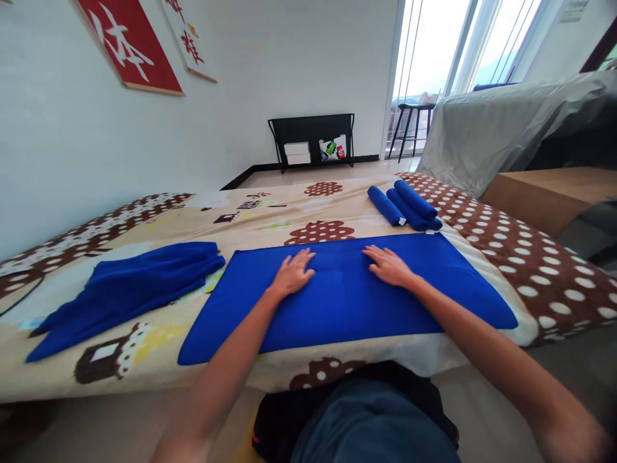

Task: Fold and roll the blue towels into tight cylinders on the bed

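A blue towel (332,308) lies spread out flat in front of me on a patterned blanket (260,222). My left hand (292,272) rests on its left half, palm down with the fingers stretched out. On the right half, my right hand (387,265) lies flat too, fingers extended and pointing inward. To the left is a second blue towel (139,286), loosely bunched and rumpled. Beyond the far right edge of the spread towel sit several blue towel rolls (385,206), close together, with small white tags showing.
Past the blanket, a black rack (311,138) with a white box stands against the wall. A dark stool (411,125) is by the window. On the right are a cardboard box (535,193) and furniture under a plastic cover (486,122). The blanket's front edge is near my lap.
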The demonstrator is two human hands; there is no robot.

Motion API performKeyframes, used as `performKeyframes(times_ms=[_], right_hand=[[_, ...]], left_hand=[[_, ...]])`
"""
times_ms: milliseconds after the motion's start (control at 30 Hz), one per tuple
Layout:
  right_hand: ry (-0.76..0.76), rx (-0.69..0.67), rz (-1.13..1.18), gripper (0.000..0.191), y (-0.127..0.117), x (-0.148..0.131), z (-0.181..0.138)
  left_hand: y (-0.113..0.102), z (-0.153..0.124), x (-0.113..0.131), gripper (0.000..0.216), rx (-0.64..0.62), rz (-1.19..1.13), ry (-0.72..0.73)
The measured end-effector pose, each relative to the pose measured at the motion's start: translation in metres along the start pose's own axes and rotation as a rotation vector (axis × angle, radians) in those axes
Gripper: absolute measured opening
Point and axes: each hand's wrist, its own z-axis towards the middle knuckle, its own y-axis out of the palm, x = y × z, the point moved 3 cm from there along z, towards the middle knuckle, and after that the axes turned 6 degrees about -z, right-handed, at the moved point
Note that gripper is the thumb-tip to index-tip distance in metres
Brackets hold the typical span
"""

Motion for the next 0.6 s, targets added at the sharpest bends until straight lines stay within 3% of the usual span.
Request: performKeyframes(times_ms=[133, 200, 267, 367, 533, 600], right_hand=[[0.272, 0.006, -0.070, 0.057, -0.026, 0.120, -0.063], [0.360, 0.017, -0.098, 0.058, -0.036, 0.159, -0.086], [0.409, 0.039, -0.127, 0.057, -0.041, 0.172, -0.094], [0.382, 0.085, -0.161, 0.056, -0.036, 0.141, -0.073], [0.036, 0.021, -0.102, 0.056, -0.004, 0.009, 0.009], [-0.083, 0.000, -0.072, 0.053, 0.006, -0.027, 0.031]], left_hand=[[-0.037, -0.052, -0.107, 0.060, 0.080, 0.034, -0.270], [-0.051, -0.068, -0.136, 0.059, 0.108, 0.050, -0.343], [-0.057, -0.071, -0.140, 0.059, 0.146, 0.071, -0.384], [-0.046, -0.048, -0.098, 0.062, 0.204, 0.098, -0.349], [0.009, 0.031, 0.024, 0.064, 0.089, 0.034, -0.053], [0.025, 0.053, 0.047, 0.062, 0.053, 0.010, 0.000]])
